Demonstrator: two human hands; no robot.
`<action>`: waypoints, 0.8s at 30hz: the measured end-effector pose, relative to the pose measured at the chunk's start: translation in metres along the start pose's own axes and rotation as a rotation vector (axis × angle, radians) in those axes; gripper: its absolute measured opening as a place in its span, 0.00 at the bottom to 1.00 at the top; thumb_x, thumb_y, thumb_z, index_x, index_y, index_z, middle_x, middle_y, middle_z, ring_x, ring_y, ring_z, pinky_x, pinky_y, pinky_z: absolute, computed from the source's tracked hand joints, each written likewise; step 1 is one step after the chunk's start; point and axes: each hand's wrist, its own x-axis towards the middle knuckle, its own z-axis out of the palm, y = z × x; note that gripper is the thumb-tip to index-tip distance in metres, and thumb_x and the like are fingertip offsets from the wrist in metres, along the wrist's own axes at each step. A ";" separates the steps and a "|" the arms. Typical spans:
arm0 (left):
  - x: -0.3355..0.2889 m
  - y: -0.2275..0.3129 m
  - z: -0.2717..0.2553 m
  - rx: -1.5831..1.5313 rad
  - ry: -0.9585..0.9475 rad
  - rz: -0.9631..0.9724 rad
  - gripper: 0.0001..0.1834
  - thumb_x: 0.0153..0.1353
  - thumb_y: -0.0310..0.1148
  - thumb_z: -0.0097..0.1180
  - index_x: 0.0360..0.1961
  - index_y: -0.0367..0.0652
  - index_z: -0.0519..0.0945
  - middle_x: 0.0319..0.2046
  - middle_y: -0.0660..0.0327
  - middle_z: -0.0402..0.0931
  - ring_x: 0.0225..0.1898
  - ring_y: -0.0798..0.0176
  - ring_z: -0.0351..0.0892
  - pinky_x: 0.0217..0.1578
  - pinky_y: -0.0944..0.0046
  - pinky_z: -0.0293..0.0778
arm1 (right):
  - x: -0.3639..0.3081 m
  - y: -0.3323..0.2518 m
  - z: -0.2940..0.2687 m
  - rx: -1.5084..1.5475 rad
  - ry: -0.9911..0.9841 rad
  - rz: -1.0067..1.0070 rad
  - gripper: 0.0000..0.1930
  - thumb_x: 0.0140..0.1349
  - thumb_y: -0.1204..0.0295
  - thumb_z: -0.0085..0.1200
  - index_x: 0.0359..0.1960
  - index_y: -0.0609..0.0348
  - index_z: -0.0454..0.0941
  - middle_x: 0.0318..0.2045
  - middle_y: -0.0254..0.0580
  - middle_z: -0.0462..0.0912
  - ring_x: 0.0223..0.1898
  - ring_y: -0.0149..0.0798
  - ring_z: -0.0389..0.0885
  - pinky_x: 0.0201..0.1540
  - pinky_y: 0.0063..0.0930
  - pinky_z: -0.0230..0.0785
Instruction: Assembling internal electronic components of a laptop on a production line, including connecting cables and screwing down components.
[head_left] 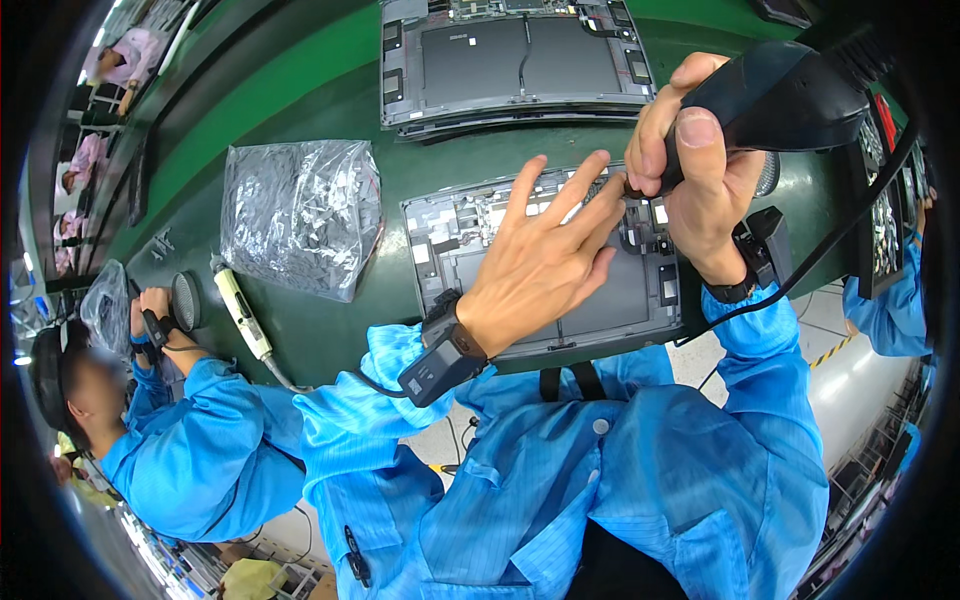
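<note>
In the upper right of the frame, the right hand (700, 190) is wrapped around a smooth, bulbous black tool (780, 100), its narrow end pointing down toward an open device (620, 300) at the centre. The left hand (545, 265) is open, fingers spread over that device, a thin rectangular shell with a flat dark-grey panel and small metallic parts along its far edge; its index fingertip is near the tool's narrow end. A stack of similar shells (490, 65) sits at the top centre. At centre left, a crinkled, glossy clear plastic bag (300, 215) rests on the smooth green bench (393, 165), near a pale, cylindrical corded tool (240, 310).
</note>
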 end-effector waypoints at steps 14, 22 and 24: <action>-0.002 -0.001 0.003 0.015 0.024 -0.014 0.27 0.62 0.37 0.71 0.62 0.42 0.86 0.71 0.59 0.75 0.79 0.51 0.66 0.73 0.30 0.62 | 0.003 -0.001 0.007 -0.041 -0.039 0.021 0.11 0.82 0.65 0.54 0.44 0.58 0.68 0.20 0.38 0.73 0.17 0.29 0.67 0.22 0.28 0.66; 0.006 0.001 0.001 0.021 0.003 0.021 0.22 0.63 0.38 0.71 0.57 0.42 0.89 0.66 0.58 0.78 0.76 0.48 0.69 0.74 0.29 0.61 | 0.000 -0.002 0.012 0.192 0.165 0.149 0.10 0.71 0.73 0.72 0.39 0.56 0.79 0.26 0.20 0.75 0.27 0.17 0.68 0.27 0.20 0.57; 0.003 0.002 -0.003 0.046 -0.032 -0.013 0.22 0.63 0.37 0.71 0.57 0.42 0.89 0.65 0.57 0.79 0.76 0.46 0.69 0.74 0.29 0.60 | -0.001 -0.009 0.013 0.042 0.150 0.149 0.16 0.73 0.72 0.67 0.54 0.62 0.73 0.29 0.29 0.78 0.25 0.22 0.72 0.26 0.22 0.63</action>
